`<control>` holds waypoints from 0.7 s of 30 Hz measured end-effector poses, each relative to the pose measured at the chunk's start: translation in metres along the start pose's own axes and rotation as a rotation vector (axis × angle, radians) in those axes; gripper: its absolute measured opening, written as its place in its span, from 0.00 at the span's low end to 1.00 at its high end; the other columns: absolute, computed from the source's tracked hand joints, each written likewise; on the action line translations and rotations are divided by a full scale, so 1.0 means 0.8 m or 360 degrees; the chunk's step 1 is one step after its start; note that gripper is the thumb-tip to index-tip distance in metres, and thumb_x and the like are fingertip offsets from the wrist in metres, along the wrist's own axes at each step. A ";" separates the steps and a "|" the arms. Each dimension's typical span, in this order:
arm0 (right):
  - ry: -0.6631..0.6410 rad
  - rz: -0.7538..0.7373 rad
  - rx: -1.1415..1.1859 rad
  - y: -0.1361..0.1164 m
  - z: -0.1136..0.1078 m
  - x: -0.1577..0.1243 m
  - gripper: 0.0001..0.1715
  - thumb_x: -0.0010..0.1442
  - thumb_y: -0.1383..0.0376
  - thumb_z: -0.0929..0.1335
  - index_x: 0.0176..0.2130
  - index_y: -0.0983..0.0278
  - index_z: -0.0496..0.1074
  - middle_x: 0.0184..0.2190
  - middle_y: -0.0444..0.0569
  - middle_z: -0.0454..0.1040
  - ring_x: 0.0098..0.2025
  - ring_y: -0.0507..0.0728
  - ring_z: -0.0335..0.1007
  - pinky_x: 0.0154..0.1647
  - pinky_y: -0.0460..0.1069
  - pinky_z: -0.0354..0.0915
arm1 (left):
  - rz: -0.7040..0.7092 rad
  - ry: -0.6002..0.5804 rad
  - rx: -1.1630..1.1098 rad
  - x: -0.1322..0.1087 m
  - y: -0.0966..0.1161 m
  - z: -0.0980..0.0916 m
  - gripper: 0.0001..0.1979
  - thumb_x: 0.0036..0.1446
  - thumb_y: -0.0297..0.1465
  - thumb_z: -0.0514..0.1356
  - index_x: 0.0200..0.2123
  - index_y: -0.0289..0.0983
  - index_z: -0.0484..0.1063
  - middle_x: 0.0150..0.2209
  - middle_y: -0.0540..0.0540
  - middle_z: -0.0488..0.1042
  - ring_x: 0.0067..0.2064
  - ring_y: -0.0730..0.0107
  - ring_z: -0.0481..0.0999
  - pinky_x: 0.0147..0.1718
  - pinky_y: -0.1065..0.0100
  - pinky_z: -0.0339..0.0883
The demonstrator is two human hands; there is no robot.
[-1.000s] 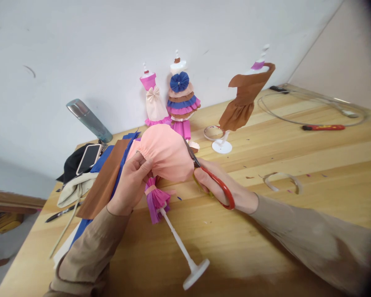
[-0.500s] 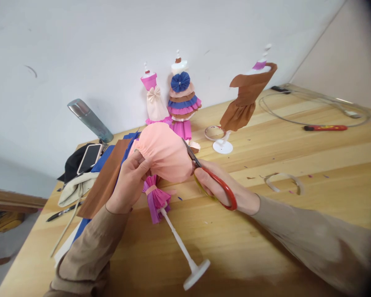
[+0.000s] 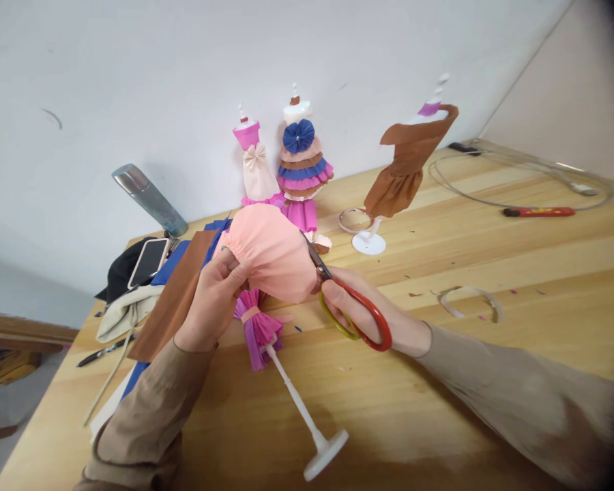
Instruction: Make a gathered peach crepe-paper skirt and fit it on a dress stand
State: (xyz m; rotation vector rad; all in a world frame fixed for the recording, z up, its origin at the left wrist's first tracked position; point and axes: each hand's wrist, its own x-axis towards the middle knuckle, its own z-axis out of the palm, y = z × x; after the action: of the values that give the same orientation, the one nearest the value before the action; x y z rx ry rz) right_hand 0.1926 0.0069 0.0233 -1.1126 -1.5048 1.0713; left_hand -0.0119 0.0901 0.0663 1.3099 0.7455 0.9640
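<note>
My left hand (image 3: 217,290) pinches the gathered edge of a round, pleated piece of peach crepe paper (image 3: 276,256). Through the handles of a pair of scissors (image 3: 355,310), one red and one yellow-green, go the fingers of my right hand (image 3: 355,300). The blades lie along the paper's right edge, pointing up and left; whether they are cutting cannot be made out. Below the paper lies a small doll stand (image 3: 294,399) on its side, wearing a pink and purple pleated skirt (image 3: 260,324). Its upper part is hidden by the paper and my left hand.
Dressed mini mannequins stand at the back: pink and cream (image 3: 256,164), layered ruffles (image 3: 304,164), brown (image 3: 399,164). Left are brown paper (image 3: 174,300), a phone (image 3: 148,262), a pen (image 3: 105,351) and a bottle (image 3: 148,198). Tape rings, a cable (image 3: 506,198) and a red-handled tool (image 3: 539,212) lie right.
The scissors have turned slightly in my right hand, and more of the yellow-green handle shows, a little apart from the red one. My left hand and the peach paper have barely moved.
</note>
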 end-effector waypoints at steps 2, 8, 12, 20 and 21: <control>-0.0042 0.0019 0.0041 0.003 -0.001 0.000 0.29 0.65 0.40 0.59 0.31 0.62 0.59 0.17 0.40 0.61 0.18 0.49 0.55 0.17 0.46 0.53 | 0.0017 -0.0002 0.0002 0.000 0.000 0.000 0.18 0.55 0.36 0.68 0.49 0.38 0.77 0.52 0.41 0.78 0.54 0.56 0.76 0.48 0.62 0.72; -0.0114 0.0071 0.0118 0.006 -0.002 -0.001 0.30 0.63 0.38 0.59 0.34 0.63 0.61 0.19 0.40 0.64 0.18 0.49 0.59 0.18 0.45 0.57 | 0.0018 0.0022 0.0037 0.001 0.000 -0.003 0.20 0.54 0.36 0.68 0.50 0.37 0.76 0.51 0.41 0.78 0.51 0.60 0.77 0.45 0.65 0.71; -0.0116 0.0055 0.0096 0.009 -0.003 -0.001 0.30 0.64 0.39 0.60 0.33 0.63 0.61 0.19 0.40 0.63 0.19 0.49 0.60 0.19 0.45 0.57 | 0.0021 0.0035 0.0137 0.001 0.000 -0.005 0.20 0.54 0.36 0.67 0.50 0.37 0.75 0.47 0.42 0.79 0.43 0.64 0.78 0.36 0.69 0.69; -0.0114 0.0006 0.0114 0.012 -0.004 -0.001 0.29 0.65 0.40 0.59 0.33 0.63 0.60 0.20 0.40 0.62 0.19 0.48 0.59 0.20 0.46 0.56 | 0.0074 -0.0003 0.0191 0.001 -0.002 -0.009 0.20 0.56 0.37 0.67 0.52 0.39 0.76 0.48 0.42 0.80 0.49 0.60 0.78 0.40 0.67 0.70; -0.0107 0.0001 0.0112 0.011 -0.004 -0.001 0.29 0.65 0.40 0.59 0.33 0.63 0.60 0.20 0.40 0.62 0.19 0.49 0.59 0.20 0.46 0.56 | 0.0090 -0.0011 0.0188 0.001 -0.002 -0.009 0.20 0.56 0.37 0.67 0.51 0.39 0.76 0.47 0.42 0.80 0.51 0.59 0.77 0.43 0.66 0.71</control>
State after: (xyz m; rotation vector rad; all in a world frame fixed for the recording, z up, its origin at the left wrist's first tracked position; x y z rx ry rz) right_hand 0.1970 0.0084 0.0149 -1.0378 -1.5075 1.1636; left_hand -0.0176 0.0936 0.0635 1.4430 0.7733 0.9717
